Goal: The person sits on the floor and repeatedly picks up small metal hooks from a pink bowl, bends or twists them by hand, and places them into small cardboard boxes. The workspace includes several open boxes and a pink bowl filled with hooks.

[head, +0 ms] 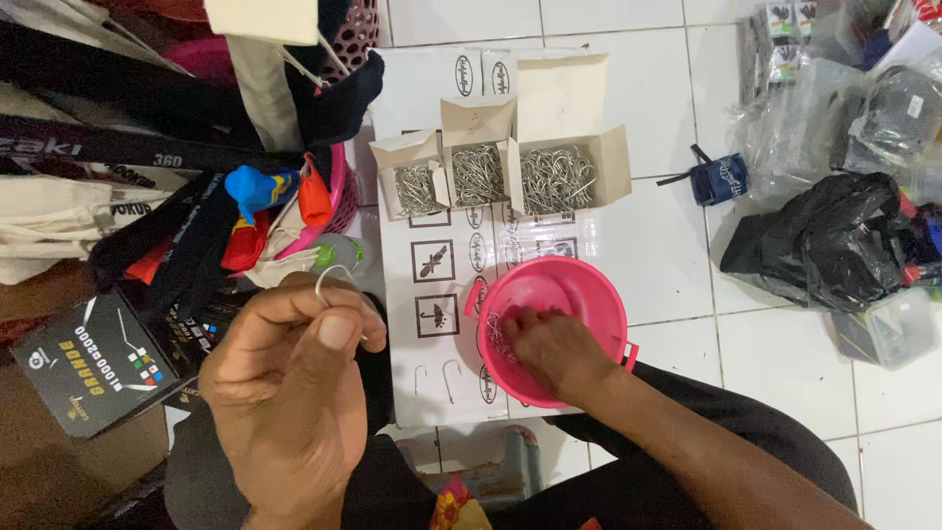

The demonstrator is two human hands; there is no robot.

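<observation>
My left hand (294, 383) is raised close to the camera, its fingers pinched on a thin metal hook (329, 280) whose curved end sticks up above the thumb. My right hand (549, 344) reaches into a pink plastic bowl (599, 290) and its fingers rest among several small metal hooks at the bottom. The bowl stands on a flat white cardboard sheet (432, 88). Two loose hooks (437, 378) lie on that sheet just left of the bowl.
Three open cardboard boxes (500, 172) full of metal hooks sit beyond the bowl. Folded garments and a pink basket (339, 191) pile up at left. Black and clear plastic bags (824, 236) lie at right on the white tiled floor. A dark printed box (93, 368) lies at lower left.
</observation>
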